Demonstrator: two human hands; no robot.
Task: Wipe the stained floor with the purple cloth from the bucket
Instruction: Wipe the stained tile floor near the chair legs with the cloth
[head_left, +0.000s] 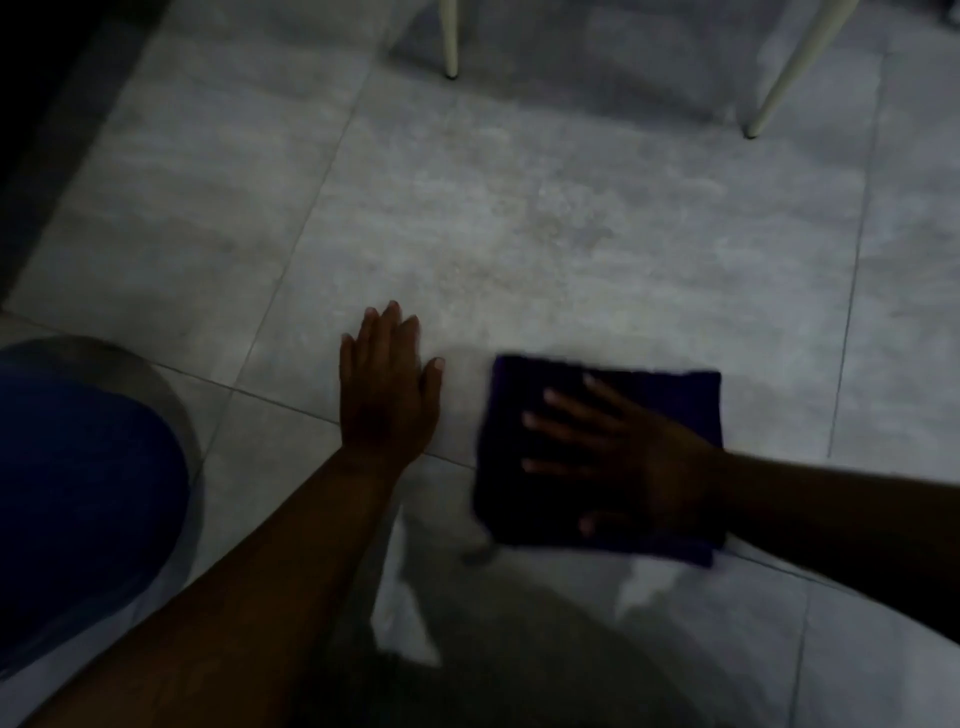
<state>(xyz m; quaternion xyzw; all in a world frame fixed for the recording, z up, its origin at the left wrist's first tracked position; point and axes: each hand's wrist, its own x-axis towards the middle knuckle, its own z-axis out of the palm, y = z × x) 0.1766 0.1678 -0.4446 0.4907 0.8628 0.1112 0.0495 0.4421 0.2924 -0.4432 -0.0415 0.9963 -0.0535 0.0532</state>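
The purple cloth (675, 400) lies folded into a rough square on the grey tiled floor (467, 208), low and right of centre. My right hand (618, 457) presses flat on top of it with the fingers spread, pointing left. Flat on the bare tile just left of the cloth rests my left hand (387, 395), fingers together and apart from the cloth. A faint brownish stain (550, 239) marks the tile beyond both hands. The blue bucket (78, 493) stands at the lower left edge, only partly in view.
Two pale chair legs stand on the floor at the top, one (450, 47) near centre and one (779, 88) to the right. A dark wall or cabinet base (31, 130) runs along the upper left. My shadow darkens the tiles at the bottom.
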